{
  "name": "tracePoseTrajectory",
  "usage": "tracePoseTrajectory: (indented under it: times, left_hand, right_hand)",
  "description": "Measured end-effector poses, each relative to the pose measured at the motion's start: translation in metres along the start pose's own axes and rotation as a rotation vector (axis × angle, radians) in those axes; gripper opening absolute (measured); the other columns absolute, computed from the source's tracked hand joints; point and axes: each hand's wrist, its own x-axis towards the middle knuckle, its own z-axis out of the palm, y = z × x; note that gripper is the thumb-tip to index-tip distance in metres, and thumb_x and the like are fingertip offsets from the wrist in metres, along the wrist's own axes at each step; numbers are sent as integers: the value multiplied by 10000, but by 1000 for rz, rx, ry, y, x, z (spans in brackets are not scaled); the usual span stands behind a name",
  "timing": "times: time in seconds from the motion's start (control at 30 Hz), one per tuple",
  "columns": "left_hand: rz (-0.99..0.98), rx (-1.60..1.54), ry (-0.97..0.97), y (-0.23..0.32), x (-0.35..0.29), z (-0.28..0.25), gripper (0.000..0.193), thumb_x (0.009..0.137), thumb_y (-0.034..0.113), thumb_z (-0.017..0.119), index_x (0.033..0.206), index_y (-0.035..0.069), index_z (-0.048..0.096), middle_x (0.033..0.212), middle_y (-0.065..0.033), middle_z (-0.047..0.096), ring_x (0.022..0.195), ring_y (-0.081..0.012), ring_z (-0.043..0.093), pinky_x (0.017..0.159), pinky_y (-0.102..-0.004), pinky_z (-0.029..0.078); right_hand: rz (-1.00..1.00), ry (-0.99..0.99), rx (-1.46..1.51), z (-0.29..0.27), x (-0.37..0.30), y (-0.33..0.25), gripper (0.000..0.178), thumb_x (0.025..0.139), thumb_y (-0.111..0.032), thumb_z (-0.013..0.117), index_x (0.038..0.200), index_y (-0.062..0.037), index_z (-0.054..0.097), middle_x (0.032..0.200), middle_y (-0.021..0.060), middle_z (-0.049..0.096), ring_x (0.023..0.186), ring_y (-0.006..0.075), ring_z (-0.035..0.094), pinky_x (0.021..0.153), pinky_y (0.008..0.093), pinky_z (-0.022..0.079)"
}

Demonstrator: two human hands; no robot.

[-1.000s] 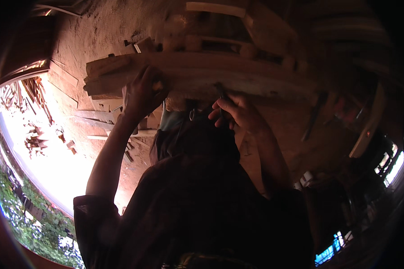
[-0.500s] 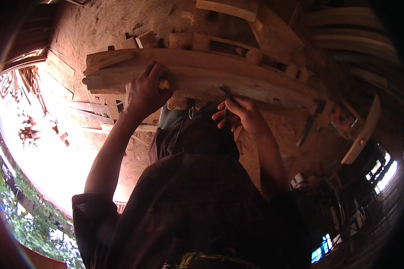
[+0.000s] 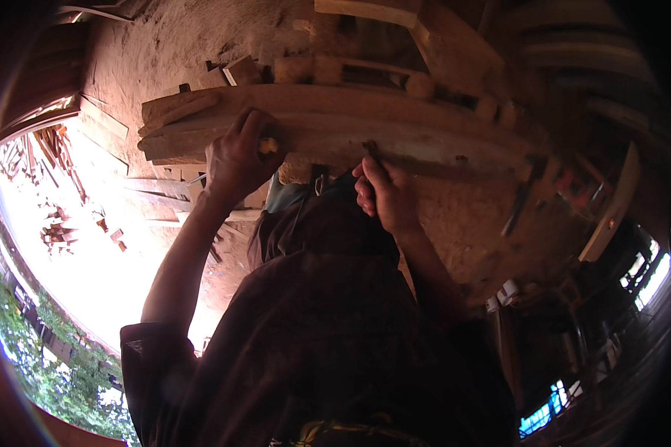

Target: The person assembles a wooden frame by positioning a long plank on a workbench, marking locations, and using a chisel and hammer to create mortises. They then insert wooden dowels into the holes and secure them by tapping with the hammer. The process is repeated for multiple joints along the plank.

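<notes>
A long wooden beam (image 3: 417, 145) lies across in front of me, its cut end at the left. My left hand (image 3: 238, 153) is closed at the beam's near left part, around a tool with a yellow end (image 3: 268, 146). A thin metal shaft (image 3: 197, 179) shows on the other side of that wrist and seems to belong to it; the tool's kind is unclear. My right hand (image 3: 388, 195) is wrapped round a slim dark tool (image 3: 370, 147), whose upper end is against or just over the beam's near face. The fist hides its lower part.
Wood blocks and offcuts (image 3: 242, 71) lie beyond the beam, beside a timber frame (image 3: 455, 48). At the right are a dark bar (image 3: 516, 205), a red object (image 3: 574, 186) and a leaning board (image 3: 611, 205). Scrap wood (image 3: 56, 231) lies in bright light at the left.
My right hand has shifted slightly left, and its fingers have closed more tightly round the dark tool. The left hand keeps its grip with little movement. The view has shifted slightly.
</notes>
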Motion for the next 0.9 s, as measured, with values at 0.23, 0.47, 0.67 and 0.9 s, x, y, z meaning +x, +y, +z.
tracePoseTrajectory:
  times: [0.23, 0.47, 0.67, 0.9]
  left_hand:
    - [19, 32, 20, 0, 0, 0, 470, 800, 233, 924, 1180, 152, 659, 1077, -27, 746, 916, -298, 798, 731, -433, 641]
    - [11, 27, 11, -2, -2, 2, 446, 820, 277, 917, 1161, 159, 655, 1096, -41, 738, 943, -329, 786, 751, -465, 635]
    - [41, 19, 58, -5, -3, 7, 444, 824, 264, 905, 1168, 142, 651, 1098, -75, 725, 965, -355, 774, 771, -474, 627]
    - [-4, 13, 25, -6, -5, 8, 475, 805, 233, 899, 1191, 126, 644, 1154, -92, 723, 1030, -348, 766, 812, -473, 621]
  right_hand:
    - [-381, 359, -554, 17, 5, 26, 390, 1117, -362, 623, 968, -5, 674, 743, 109, 691, 655, 279, 697, 639, 396, 546]
    - [-583, 430, -679, 11, 10, 36, 439, 1127, -365, 626, 867, -12, 655, 618, 47, 638, 568, 152, 676, 568, 338, 534]
    - [-757, 405, -688, 0, 30, 53, 316, 1106, -257, 668, 921, 0, 664, 649, 75, 657, 560, 193, 683, 563, 349, 533]
    - [-832, 320, -820, -10, 32, 51, 306, 1131, -295, 648, 1103, 8, 682, 787, 87, 720, 633, 171, 679, 568, 342, 538]
